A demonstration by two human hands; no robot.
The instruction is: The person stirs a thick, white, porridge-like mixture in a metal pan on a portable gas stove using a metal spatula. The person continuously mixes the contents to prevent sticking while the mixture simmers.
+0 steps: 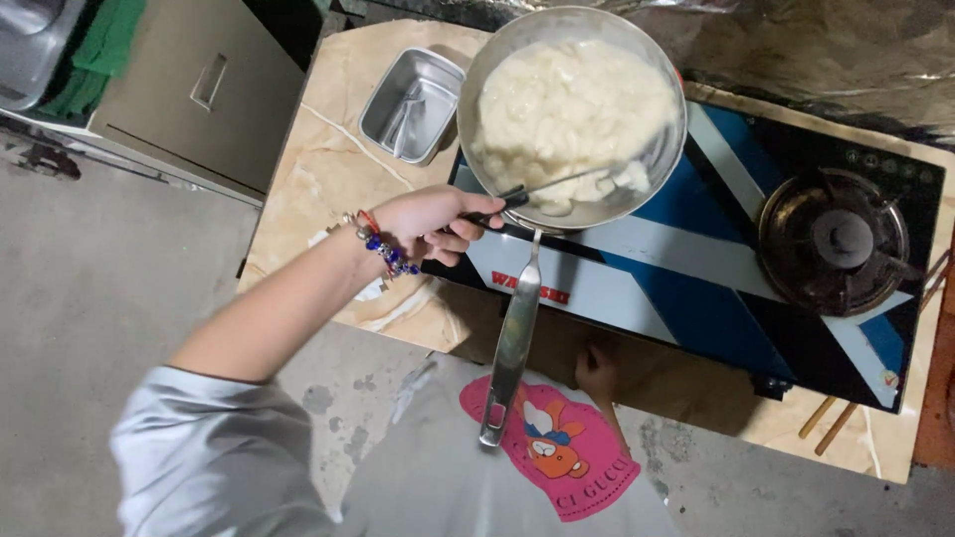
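Nearest the lens, the left hand (pixel 433 224) closes its grip on a thin dark-handled utensil (pixel 557 186), stirring soft white food (pixel 567 109) in a steel frying pan (pixel 657 159) on the gas stove (pixel 696 288). Likely heavy and hot; its long handle (pixel 512 343) is the safest hold. The right hand (pixel 597 370) hangs below the surface (pixel 328 149), grip unclear.

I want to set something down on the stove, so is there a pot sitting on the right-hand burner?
No, the right burner is bare; the only pan, full of white food, sits on the left side.
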